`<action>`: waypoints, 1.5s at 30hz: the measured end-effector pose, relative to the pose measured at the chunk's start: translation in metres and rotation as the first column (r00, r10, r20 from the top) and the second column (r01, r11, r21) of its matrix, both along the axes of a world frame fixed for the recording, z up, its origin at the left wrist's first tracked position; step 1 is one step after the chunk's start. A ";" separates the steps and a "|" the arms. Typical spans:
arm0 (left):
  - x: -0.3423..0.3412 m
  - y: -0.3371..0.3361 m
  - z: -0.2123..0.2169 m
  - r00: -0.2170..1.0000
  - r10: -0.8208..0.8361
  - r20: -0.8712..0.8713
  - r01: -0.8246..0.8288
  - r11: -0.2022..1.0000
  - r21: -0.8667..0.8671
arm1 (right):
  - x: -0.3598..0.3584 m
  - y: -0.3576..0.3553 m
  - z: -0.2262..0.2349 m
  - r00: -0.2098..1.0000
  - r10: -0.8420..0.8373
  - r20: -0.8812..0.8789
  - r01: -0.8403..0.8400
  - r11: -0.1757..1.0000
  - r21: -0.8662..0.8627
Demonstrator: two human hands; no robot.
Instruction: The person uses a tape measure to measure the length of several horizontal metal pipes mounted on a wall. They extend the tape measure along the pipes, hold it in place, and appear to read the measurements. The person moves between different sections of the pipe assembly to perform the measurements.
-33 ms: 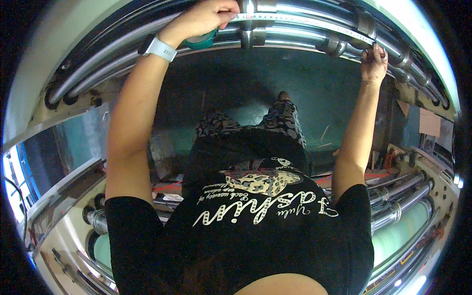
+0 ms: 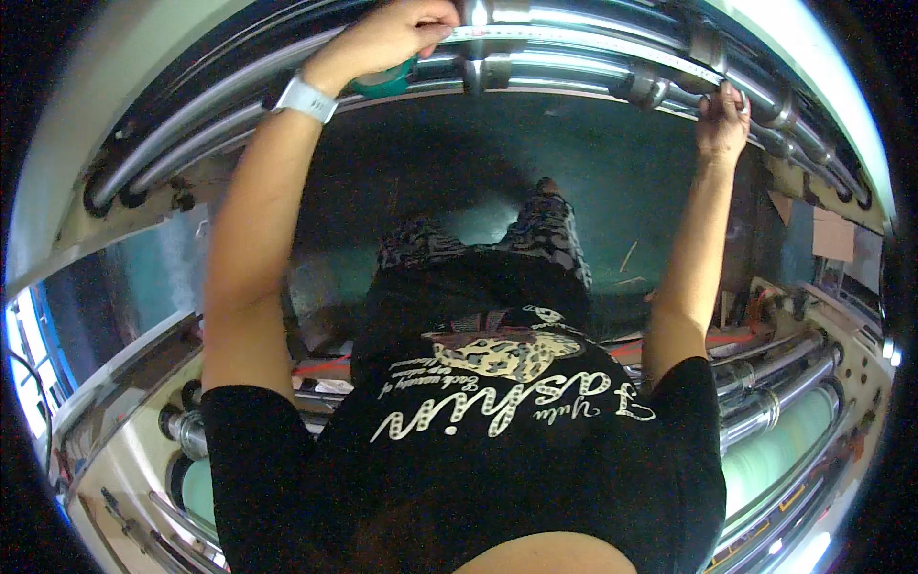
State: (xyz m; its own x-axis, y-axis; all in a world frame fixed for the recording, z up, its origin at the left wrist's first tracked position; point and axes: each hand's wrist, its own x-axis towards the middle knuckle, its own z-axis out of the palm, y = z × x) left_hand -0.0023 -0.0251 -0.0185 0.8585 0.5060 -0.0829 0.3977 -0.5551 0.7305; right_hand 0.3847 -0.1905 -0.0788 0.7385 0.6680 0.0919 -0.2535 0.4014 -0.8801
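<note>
A white measuring tape (image 2: pixel 521 35) stretches along the metal rollers at the top of the head view. My left hand (image 2: pixel 397 38) pinches the tape near its left stretch, thumb and fingers closed. Below that palm shows the green tape case (image 2: pixel 385 82), partly hidden by the hand. At the tape's right end, my right hand (image 2: pixel 724 120) has its fingers closed on the tape against a roller with dark collars (image 2: pixel 708 43). The fingertips there are small and partly hidden.
Chrome rollers (image 2: pixel 564 69) with collars span the machine ahead, between pale side frames (image 2: pixel 67 215). Close behind me stands a second set of rollers (image 2: pixel 779 383), including a pale green one. Between them lies a dark green floor (image 2: pixel 449 143), where my legs stand.
The view has shifted slightly. Both hands keep their hold, and the tape stays stretched along the rollers.
</note>
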 end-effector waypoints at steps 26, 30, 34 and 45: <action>0.001 -0.008 -0.122 0.992 0.130 -0.005 -0.130 0.991 -0.020 | -0.003 0.014 -0.133 0.964 -0.085 0.252 0.110 0.990 -0.087; -0.004 -0.001 -0.127 0.993 0.117 -0.002 -0.117 0.993 0.013 | -0.015 0.014 -0.115 0.978 -0.128 0.167 0.154 0.976 -0.156; 0.002 0.000 -0.114 0.992 0.113 -0.055 -0.112 0.993 0.023 | -0.007 0.009 -0.122 0.990 -0.093 0.106 0.103 0.990 -0.093; 0.003 0.005 -0.113 0.988 0.118 -0.096 -0.128 0.985 -0.112 | -0.012 0.011 -0.114 0.994 -0.063 0.090 0.074 0.990 -0.119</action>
